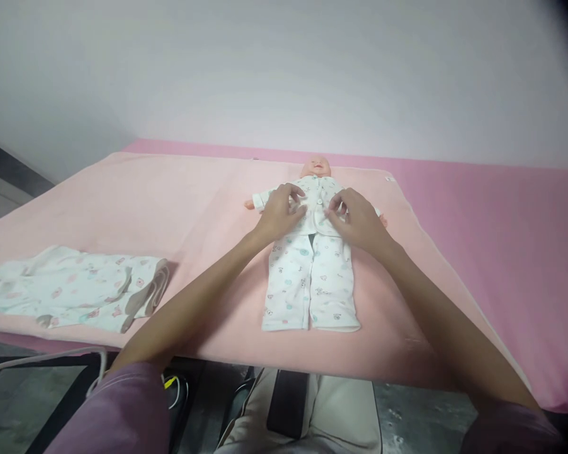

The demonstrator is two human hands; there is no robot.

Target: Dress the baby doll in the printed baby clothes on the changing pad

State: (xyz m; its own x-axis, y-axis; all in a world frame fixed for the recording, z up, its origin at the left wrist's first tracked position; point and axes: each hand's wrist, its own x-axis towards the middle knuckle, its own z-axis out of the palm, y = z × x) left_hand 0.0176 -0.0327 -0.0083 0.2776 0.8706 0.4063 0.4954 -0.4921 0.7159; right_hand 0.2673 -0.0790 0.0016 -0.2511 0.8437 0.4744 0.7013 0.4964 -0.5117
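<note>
A baby doll (317,166) lies on its back, dressed in a white patterned top (316,186) with buttons down the front and matching white trousers (288,287). My left hand (284,211) rests on the left side of the top, fingers curved and apart, holding nothing visible. On the other side of the button line, my right hand (353,214) touches the fabric with its thumb and fingers bent towards each other; whether cloth is pinched between them is too small to tell. The doll's hands stick out of both sleeves.
Folded patterned baby clothes (85,284) lie at the left front of the pink cloth (208,189). A pink surface (492,252) shows on the right, and a pale wall rises behind. A dark phone (288,403) lies on my lap, beside a white cable (42,357) further left.
</note>
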